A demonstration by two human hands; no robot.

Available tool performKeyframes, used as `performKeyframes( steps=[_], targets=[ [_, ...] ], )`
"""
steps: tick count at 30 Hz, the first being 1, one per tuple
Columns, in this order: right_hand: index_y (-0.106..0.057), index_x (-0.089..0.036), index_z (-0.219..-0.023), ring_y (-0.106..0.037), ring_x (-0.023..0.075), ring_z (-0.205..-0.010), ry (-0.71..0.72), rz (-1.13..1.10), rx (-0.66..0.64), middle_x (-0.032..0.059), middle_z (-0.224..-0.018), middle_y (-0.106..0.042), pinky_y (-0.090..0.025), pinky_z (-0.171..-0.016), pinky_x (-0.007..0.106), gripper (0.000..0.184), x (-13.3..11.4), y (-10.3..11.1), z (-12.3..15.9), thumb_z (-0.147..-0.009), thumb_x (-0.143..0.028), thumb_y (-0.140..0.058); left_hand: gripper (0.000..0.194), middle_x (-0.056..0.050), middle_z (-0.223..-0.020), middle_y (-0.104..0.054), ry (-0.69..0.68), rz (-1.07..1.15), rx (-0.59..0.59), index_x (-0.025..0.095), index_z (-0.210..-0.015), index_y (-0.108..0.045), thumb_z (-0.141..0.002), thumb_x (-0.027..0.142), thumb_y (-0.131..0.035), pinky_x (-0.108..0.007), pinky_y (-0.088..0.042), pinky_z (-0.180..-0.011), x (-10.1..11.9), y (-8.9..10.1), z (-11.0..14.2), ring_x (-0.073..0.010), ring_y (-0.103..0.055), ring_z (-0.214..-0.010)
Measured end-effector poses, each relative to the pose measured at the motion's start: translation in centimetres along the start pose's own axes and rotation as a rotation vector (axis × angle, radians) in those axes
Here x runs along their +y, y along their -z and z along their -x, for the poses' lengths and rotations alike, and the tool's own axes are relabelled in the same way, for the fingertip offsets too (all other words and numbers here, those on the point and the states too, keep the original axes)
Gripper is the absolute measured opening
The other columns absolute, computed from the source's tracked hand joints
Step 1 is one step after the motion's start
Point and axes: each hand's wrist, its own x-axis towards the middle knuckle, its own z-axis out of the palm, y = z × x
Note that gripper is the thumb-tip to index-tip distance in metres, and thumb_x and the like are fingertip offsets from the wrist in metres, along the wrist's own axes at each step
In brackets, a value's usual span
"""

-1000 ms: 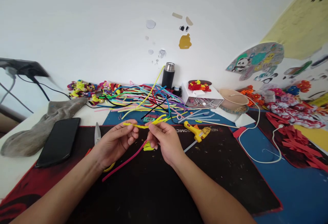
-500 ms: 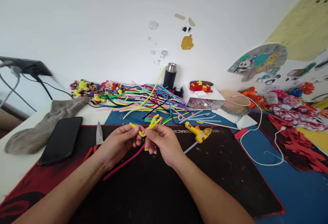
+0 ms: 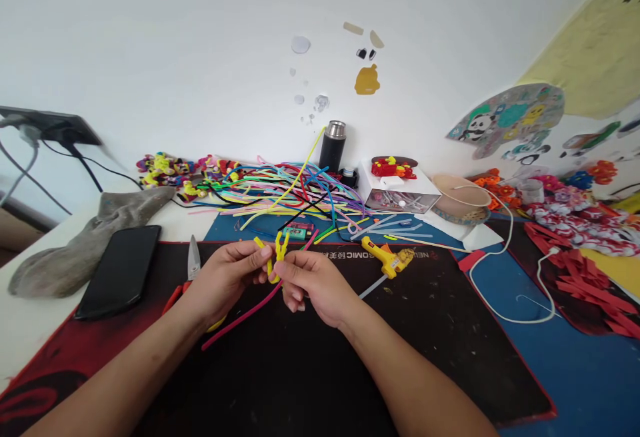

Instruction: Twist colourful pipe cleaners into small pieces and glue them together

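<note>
Yellow stem, one, fuzzy, bent, forked at its upper end: held in the air between both hands, above the far part of a dark mat.
Left hand: fingers pinched on one arm of the stem.
Right hand: fingers narrowed on the stem at the base of the fork (lower fingers curled beneath).
Pink stem, one: running slantwise behind the fingers.
Scissors, one pair: partly hidden by the left forearm.
Glue gun, yellow: right of the right hand.
Stem pile, many colours: toward the wall.
</note>
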Motion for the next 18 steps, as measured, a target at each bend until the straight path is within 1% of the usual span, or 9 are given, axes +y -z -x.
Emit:
performKeyframes(
  steps=[3,7,10,14,18],
  targets=[
    [-0.062,-0.018,-0.076,-0.049,0.0081,-0.041,-0.047,0.010,-0.019,-0.0107,-0.047,-0.045,-0.028,-0.042,0.022,0.043,-0.13,-0.06,0.08,-0.082,-0.055,-0.084,0.036,-0.003,-0.064,-0.065,-0.001,-0.020,-0.031,0.014,-0.065,-0.077,-0.068,0.044,-0.097,-0.020,-0.044,-0.057,0.07,-0.18,0.16,-0.0112,-0.052,-0.060],
    [-0.062,-0.018,-0.077,-0.048,0.0084,-0.041,-0.082,0.009,-0.025,-0.0115,-0.046,-0.043,-0.028,-0.043,0.022,0.045,-0.42,-0.14,0.17,-0.079,-0.057,-0.086,0.035,-0.004,-0.064,-0.065,0.025,0.008,-0.017,0.013,-0.070,-0.081,-0.065,0.042,-0.099,-0.021,-0.043,-0.056,0.03,-0.18,0.22,-0.0114,-0.051,-0.060],
    [-0.062,-0.019,-0.075,-0.047,0.0081,-0.040,-0.102,-0.011,-0.025,-0.0121,-0.045,-0.041,-0.030,-0.043,0.022,0.044,-0.51,-0.13,0.21,-0.077,-0.055,-0.088,0.035,-0.004,-0.063,-0.064,0.045,0.042,-0.015,0.013,-0.070,-0.081,-0.062,0.041,-0.100,-0.021,-0.043,-0.055,-0.01,-0.11,0.19,-0.0114,-0.050,-0.059],
    [-0.064,-0.018,-0.076,-0.043,0.0080,-0.038,-0.141,-0.028,-0.053,-0.0128,-0.043,-0.039,-0.030,-0.042,0.022,0.040,-0.43,-0.11,0.30,-0.078,-0.050,-0.088,0.035,-0.004,-0.061,-0.063,0.085,0.048,-0.056,0.012,-0.072,-0.082,-0.063,0.040,-0.100,-0.021,-0.043,-0.055,-0.10,0.04,0.18,-0.0113,-0.052,-0.059],
    [-0.067,-0.018,-0.081,-0.039,0.0071,-0.036,-0.174,-0.072,-0.103,-0.0131,-0.042,-0.039,-0.029,-0.039,0.021,0.032,-0.51,-0.18,0.48,-0.079,-0.043,-0.087,0.039,-0.005,-0.061,-0.062,0.109,0.043,-0.132,0.010,-0.065,-0.078,-0.068,0.044,-0.098,-0.020,-0.039,-0.052,-0.03,0.20,0.23,-0.0098,-0.050,-0.056]
  ],
)
